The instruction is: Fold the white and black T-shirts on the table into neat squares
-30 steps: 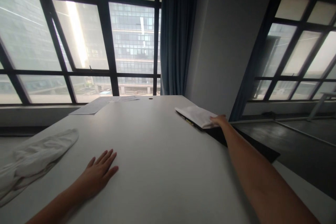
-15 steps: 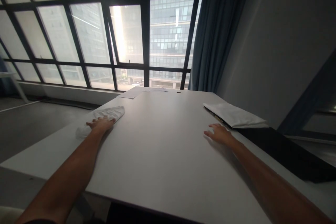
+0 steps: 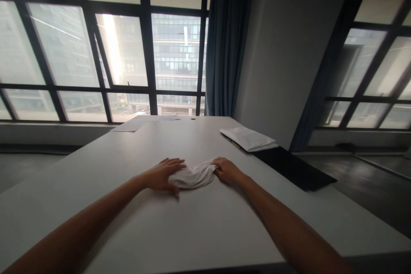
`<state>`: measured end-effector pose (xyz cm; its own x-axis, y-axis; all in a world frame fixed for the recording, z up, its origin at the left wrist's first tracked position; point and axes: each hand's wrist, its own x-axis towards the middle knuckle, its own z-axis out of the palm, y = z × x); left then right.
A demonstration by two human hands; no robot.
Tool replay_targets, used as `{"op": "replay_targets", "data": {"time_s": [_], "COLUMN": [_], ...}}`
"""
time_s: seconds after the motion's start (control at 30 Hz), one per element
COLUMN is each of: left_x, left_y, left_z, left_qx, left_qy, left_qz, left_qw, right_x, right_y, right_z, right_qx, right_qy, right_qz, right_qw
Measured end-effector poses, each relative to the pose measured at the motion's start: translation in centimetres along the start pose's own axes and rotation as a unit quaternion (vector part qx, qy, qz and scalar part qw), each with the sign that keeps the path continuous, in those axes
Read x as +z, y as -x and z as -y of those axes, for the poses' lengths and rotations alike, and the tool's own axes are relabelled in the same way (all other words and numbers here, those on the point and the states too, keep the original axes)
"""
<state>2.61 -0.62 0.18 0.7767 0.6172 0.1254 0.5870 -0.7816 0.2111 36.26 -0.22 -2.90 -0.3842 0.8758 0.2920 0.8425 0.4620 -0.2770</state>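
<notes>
A crumpled white cloth (image 3: pixel 195 175) lies on the white table (image 3: pixel 180 227) between my two hands. My right hand (image 3: pixel 227 171) has its fingers closed on the cloth's right end. At the left end, my left hand (image 3: pixel 163 175) is open, its fingers apart and the fingertips against the cloth, the thumb pointing down toward the table.
A folded white cloth (image 3: pixel 248 138) rests on a dark flat item at the table's right side, beside a black sheet (image 3: pixel 292 167). White papers (image 3: pixel 131 124) lie at the far left edge. Beyond stand windows and a blue curtain (image 3: pixel 226 43).
The crumpled cloth has moved from the table's left side to the middle. My right hand has come inward and taken hold of it. The view has turned to the right.
</notes>
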Motion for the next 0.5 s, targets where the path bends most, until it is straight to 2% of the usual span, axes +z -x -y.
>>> {"op": "replay_targets", "data": {"time_s": [0.1, 0.17, 0.3, 0.4, 0.5], "left_x": [-0.9, -1.4, -3.1, -4.9, -5.8], "left_y": [1.4, 2.5, 4.0, 5.1, 6.4], "left_z": [2.2, 3.6, 3.9, 3.9, 4.9], "left_qx": [-0.052, -0.071, -0.108, -0.166, -0.240], "left_qy": [0.006, 0.051, 0.186, 0.330, 0.399], "left_qz": [0.013, 0.011, -0.027, -0.095, -0.181], "left_qw": [0.999, 0.996, 0.976, 0.925, 0.866], "right_x": [-1.8, -3.4, -6.3, -7.8, -7.9], "right_y": [0.3, 0.5, 1.2, 1.8, 2.1], "right_z": [-0.8, -1.5, -2.9, -4.1, -5.5], "right_qx": [0.037, 0.063, 0.083, 0.109, 0.201], "right_qy": [-0.013, -0.038, -0.188, -0.319, -0.314], "right_qz": [0.017, -0.003, -0.057, -0.121, -0.237], "right_qw": [0.999, 0.997, 0.977, 0.934, 0.897]}}
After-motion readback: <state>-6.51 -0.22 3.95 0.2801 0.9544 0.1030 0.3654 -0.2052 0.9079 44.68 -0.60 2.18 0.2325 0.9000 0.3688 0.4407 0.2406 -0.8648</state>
